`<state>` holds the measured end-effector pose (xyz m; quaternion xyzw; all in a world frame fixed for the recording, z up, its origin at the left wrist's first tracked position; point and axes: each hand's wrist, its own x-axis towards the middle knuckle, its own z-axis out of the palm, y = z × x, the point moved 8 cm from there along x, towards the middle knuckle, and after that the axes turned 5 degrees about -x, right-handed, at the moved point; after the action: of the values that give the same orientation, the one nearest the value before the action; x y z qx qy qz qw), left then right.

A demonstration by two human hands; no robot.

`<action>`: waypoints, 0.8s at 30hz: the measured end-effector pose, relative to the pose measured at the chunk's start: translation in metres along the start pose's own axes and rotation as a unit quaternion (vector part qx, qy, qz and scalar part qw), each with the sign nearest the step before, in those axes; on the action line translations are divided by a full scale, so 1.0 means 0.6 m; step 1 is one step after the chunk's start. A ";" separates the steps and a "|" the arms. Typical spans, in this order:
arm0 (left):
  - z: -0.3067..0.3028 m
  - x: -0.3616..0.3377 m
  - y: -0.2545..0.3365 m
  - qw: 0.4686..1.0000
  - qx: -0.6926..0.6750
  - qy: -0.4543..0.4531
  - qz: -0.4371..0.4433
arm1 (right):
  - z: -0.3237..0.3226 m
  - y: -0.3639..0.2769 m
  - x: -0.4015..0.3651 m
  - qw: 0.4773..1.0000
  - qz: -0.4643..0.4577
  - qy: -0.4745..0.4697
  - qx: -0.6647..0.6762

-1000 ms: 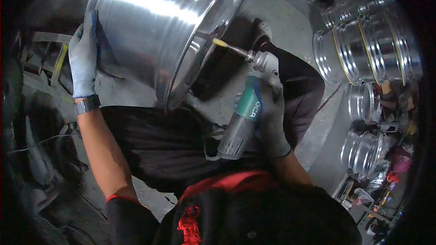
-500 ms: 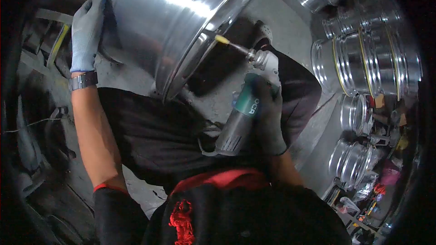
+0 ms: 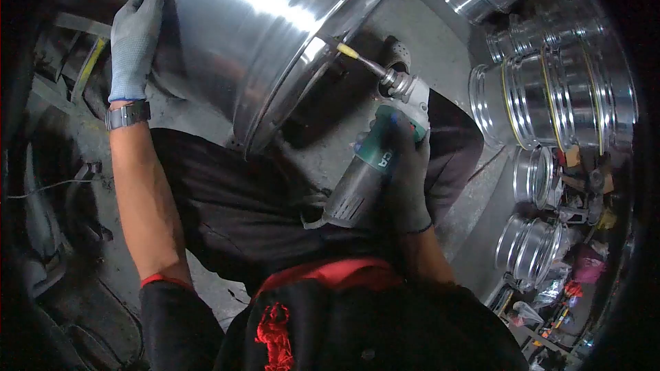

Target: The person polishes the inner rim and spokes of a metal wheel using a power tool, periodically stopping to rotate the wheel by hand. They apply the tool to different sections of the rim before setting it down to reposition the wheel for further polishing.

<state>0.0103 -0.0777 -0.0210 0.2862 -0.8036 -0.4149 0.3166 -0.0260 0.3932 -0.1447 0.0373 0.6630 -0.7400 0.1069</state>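
Note:
A large shiny aluminium wheel rim [image 3: 254, 34] lies tilted across my lap. My left hand [image 3: 136, 41], in a grey glove with a watch at the wrist, presses flat on the rim's far left edge. My right hand [image 3: 405, 172], also gloved, grips a green and grey die grinder [image 3: 368, 172]. Its shaft ends in a small yellow tip [image 3: 346, 50] that touches the rim's right lip.
Several polished wheel rims [image 3: 550, 89] are stacked on the right, with more lower down [image 3: 533, 240]. Clutter and small tools lie at the lower right [image 3: 570, 282]. Grey concrete floor [image 3: 440, 34] shows behind the rim. Dark machinery fills the left side [image 3: 55, 165].
The grinder's yellow tip has moved up and to the right along the rim's lip. My left hand slid higher on the rim's left edge.

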 end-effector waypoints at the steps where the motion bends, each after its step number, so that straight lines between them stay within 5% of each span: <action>1: -0.005 -0.004 0.007 0.999 0.042 0.026 0.003 | -0.001 -0.001 0.001 1.000 -0.010 -0.004 -0.014; 6: -0.003 0.005 -0.014 1.000 0.011 0.001 -0.010 | 0.002 0.003 -0.008 0.997 0.064 -0.026 -0.034; 9: -0.003 0.002 -0.026 1.000 -0.002 0.003 -0.018 | 0.018 0.000 -0.009 0.997 0.054 -0.045 0.040; 14: -0.007 0.001 -0.019 1.000 0.008 0.017 0.000 | -0.008 0.014 0.003 0.999 -0.026 -0.015 -0.035; 17: -0.004 -0.002 -0.018 1.000 0.014 -0.006 -0.018 | -0.001 0.019 -0.004 0.999 0.050 -0.020 -0.004; 24: -0.009 0.000 -0.015 0.999 0.025 0.033 0.015 | -0.002 0.021 -0.005 1.000 0.010 -0.026 0.011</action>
<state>0.0160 -0.0845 -0.0262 0.2952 -0.8068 -0.3802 0.3426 -0.0205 0.3937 -0.1566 0.0261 0.6518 -0.7465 0.1311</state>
